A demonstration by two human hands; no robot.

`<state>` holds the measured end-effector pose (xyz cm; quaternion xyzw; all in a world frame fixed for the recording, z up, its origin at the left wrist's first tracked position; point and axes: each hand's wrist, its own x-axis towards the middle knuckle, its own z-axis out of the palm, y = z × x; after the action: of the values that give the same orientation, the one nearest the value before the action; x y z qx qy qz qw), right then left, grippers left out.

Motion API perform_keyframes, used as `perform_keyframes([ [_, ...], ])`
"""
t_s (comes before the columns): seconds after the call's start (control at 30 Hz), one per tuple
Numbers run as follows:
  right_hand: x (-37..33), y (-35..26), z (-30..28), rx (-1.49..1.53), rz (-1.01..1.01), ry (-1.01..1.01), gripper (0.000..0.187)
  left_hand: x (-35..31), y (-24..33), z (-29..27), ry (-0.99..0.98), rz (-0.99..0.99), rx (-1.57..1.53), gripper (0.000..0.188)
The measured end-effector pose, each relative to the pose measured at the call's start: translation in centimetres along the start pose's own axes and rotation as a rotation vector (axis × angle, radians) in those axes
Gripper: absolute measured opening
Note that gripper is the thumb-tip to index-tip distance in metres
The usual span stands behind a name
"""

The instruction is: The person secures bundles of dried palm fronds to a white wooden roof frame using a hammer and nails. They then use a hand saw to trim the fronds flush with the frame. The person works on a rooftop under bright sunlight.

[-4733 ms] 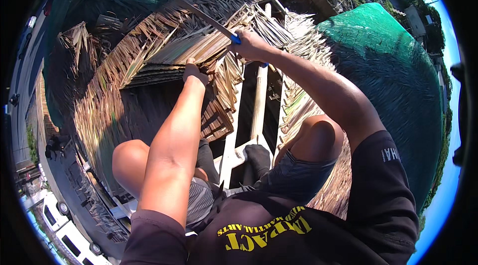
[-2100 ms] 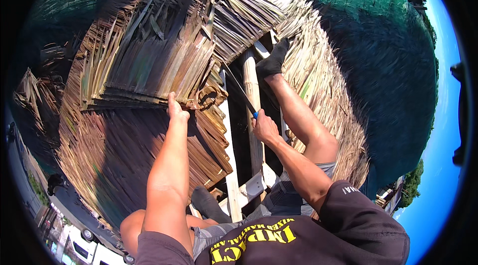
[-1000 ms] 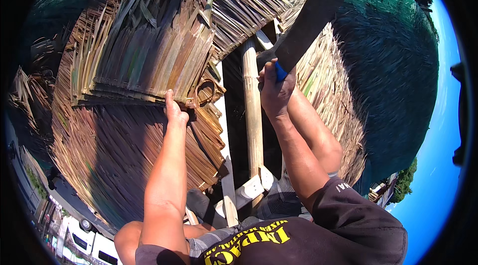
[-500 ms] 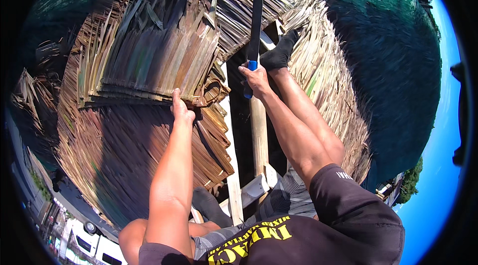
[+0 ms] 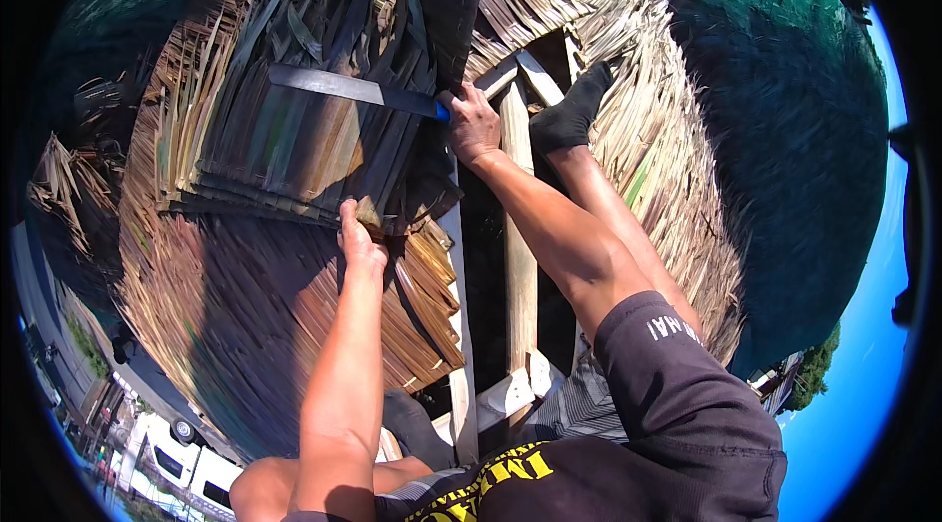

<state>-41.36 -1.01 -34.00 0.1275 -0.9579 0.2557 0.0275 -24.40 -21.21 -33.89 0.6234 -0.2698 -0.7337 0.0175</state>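
Observation:
My left hand (image 5: 361,239) grips the near edge of a stack of palm-leaf thatch panels (image 5: 265,144), its thumb over the top and its other fingers out of sight below. Closed around a machete's blue handle, my right hand (image 5: 473,127) is just right of the stack. The machete's long, flat blade (image 5: 343,86) points left across the panels; I cannot tell if it touches them. Most of the handle is hidden in my fist. Under the stack spreads a slope of brown thatch (image 5: 265,296), with folded leaf ends along its right edge.
Wooden roof framing, with a round pole (image 5: 521,267), runs beside a dark gap in the middle. Pale thatch (image 5: 677,208) slopes down at the right, where my socked foot (image 5: 574,108) rests. Far below at the lower left stands a white vehicle (image 5: 186,463).
My right hand has moved left and farther away. The machete has swung from pointing away to pointing left over the panels. My left hand keeps its grip.

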Motion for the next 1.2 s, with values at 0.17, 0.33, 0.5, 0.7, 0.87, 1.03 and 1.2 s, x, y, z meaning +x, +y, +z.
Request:
perform_keyframes([
  [0.17,-0.4,-1.2,-0.3,-0.071,-0.007,-0.025,0.022,0.1,0.2,0.0,-0.073,-0.094,-0.086,0.045],
  [0.33,0.2,-1.7,0.5,-0.040,-0.025,-0.011,0.017,0.0,0.0,0.5,-0.056,-0.085,-0.082,0.044],
  [0.5,0.5,-0.4,0.1,-0.030,-0.212,-0.084,0.016,-0.2,-0.1,0.5,0.055,0.010,-0.008,0.045],
  [0.7,0.6,0.0,-1.0,0.023,-0.332,-0.164,0.021,-1.0,1.5,-0.5,0.140,0.042,-0.009,0.045],
  [0.87,0.5,-1.0,-0.2,-0.052,-0.383,-0.185,0.022,-2.6,2.4,-2.8,0.031,0.119,0.063,0.047],
  [1.03,-1.4,-3.2,1.5,-0.145,-0.610,-0.436,0.022,-4.6,5.3,-9.6,-0.075,0.066,0.119,0.048],
  [1.2,0.4,-2.3,1.2,-0.219,-0.554,-0.327,0.025,-4.1,5.0,-13.2,-0.030,0.084,0.123,0.052],
])
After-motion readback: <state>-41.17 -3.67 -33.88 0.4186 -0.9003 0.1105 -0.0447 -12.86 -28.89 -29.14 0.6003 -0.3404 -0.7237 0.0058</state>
